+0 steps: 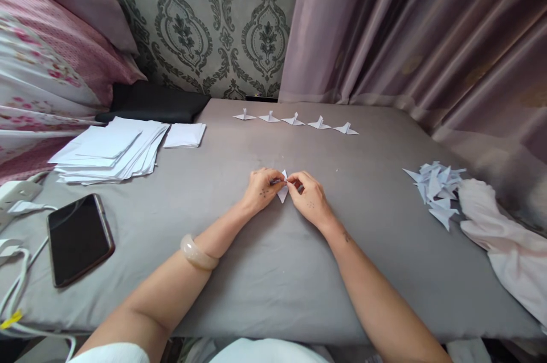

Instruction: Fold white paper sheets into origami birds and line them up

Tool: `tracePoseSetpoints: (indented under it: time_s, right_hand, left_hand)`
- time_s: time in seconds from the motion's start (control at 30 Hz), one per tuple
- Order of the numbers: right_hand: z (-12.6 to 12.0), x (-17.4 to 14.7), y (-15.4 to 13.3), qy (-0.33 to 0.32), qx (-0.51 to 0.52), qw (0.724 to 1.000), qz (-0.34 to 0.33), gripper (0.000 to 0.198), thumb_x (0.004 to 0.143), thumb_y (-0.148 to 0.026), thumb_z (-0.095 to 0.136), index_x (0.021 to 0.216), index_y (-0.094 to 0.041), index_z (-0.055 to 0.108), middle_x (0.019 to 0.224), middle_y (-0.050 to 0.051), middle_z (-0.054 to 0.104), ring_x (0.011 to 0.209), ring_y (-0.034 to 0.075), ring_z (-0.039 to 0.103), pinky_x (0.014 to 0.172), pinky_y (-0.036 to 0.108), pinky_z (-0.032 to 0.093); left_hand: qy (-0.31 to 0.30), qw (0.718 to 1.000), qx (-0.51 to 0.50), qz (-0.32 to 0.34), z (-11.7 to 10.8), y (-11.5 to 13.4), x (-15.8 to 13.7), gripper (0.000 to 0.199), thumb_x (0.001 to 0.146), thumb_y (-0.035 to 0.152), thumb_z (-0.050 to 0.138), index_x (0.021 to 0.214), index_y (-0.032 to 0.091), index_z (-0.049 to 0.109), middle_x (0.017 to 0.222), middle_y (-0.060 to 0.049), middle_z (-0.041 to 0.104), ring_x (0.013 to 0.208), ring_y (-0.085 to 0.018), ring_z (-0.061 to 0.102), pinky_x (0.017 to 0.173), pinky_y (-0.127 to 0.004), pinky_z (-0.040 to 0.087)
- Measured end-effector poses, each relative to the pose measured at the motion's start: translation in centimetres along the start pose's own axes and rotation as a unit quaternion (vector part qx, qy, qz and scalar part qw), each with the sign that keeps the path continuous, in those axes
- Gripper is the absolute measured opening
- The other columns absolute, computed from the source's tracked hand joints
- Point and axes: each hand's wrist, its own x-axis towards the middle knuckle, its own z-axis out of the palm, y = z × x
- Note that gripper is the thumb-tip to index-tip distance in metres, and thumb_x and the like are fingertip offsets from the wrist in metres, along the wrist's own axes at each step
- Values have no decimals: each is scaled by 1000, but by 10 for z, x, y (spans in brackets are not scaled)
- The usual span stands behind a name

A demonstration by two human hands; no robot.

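Note:
A small folded white paper piece [282, 195], shaped like an origami bird, is pinched at the middle of the grey-covered table [273, 272]. My left hand [261, 189] grips it from the left between thumb and fingers. From the other side my right hand [310, 195] pinches it too, the fingertips of both hands nearly meeting. One paper tip sticks up behind the fingers and another points toward me. The hands cover the centre of the folds. Beyond them stands a row of several finished-looking paper birds [293, 119].
Stacks of white paper sheets [106, 152] and smaller squares [184, 135] lie at the left. Nearer are a phone [80, 240], a power strip [15, 198] and white cables. A heap of folded paper [438, 186] and a pale cloth [504, 243] lie right. Curtains [384, 27] hang behind.

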Motion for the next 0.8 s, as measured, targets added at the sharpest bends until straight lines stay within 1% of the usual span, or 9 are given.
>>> tracePoseSetpoints:
  time_s: [0.13, 0.27, 0.33, 0.43, 0.5, 0.6, 0.73, 0.8]
  right_hand:
    - [1, 0, -2, -9, -6, 1000, 3, 13, 82, -19, 49, 88, -21, 60, 88, 3, 63, 73, 14, 59, 68, 26, 45]
    - [0, 3, -5, -9, 2, 1000, 15, 11, 80, -21, 50, 82, -20, 61, 85, 4, 64, 72, 14, 59, 68, 26, 46]
    - [0, 5, -8, -6, 1, 999, 36, 10, 81, -27, 53, 78, -20, 60, 81, 3, 66, 70, 14, 59, 69, 27, 45]
    - [1, 7, -13, -3, -10, 997, 80, 21, 82, -39, 55, 71, -21, 59, 74, 2, 67, 67, 15, 59, 67, 27, 44]
    - [0, 8, -15, -3, -15, 995, 98, 24, 81, -40, 55, 68, -21, 59, 71, 2, 67, 66, 15, 59, 66, 27, 43]
    - [-1, 9, -16, -4, -9, 994, 108, 21, 81, -37, 55, 69, -21, 62, 71, 2, 68, 67, 16, 60, 66, 27, 43]
    - [-3, 11, -14, -6, 45, 990, 133, 20, 78, -35, 56, 73, -20, 68, 72, 2, 69, 70, 16, 61, 71, 28, 45]
    - [-5, 12, -13, -15, 102, 980, 172, 20, 76, -35, 58, 71, -19, 68, 68, 2, 67, 66, 14, 59, 66, 26, 44]
  left_hand:
    - [-9, 1000, 2, -5, -1, 2, 0, 9, 81, 21, 62, 84, 21, 71, 81, -3, 72, 81, -18, 63, 82, -31, 45]
    - [-10, 1000, 16, -3, -3, 4, 0, 10, 81, 19, 61, 84, 21, 71, 83, -2, 73, 84, -18, 64, 89, -35, 40]
    - [-16, 1000, 25, 1, -3, 5, 0, 12, 82, 17, 59, 83, 21, 70, 84, -2, 73, 85, -18, 64, 91, -36, 37]
    - [-29, 999, 40, 10, -4, 6, -1, 15, 83, 14, 56, 81, 21, 70, 84, -2, 73, 85, -18, 63, 89, -35, 36]
    - [-32, 998, 44, 14, -4, 6, -1, 16, 83, 14, 55, 80, 20, 69, 84, -2, 73, 86, -18, 62, 88, -35, 35]
    - [-33, 999, 29, 14, -3, 4, -1, 14, 84, 16, 57, 83, 21, 70, 85, -2, 73, 86, -18, 62, 88, -35, 34]
    - [-36, 999, 11, 20, -2, 2, -1, 13, 86, 20, 58, 87, 23, 70, 90, -1, 74, 89, -19, 62, 90, -37, 33]
    - [-40, 999, 6, 24, -2, 0, -1, 11, 86, 22, 59, 88, 24, 70, 92, -1, 74, 91, -20, 62, 91, -37, 32]
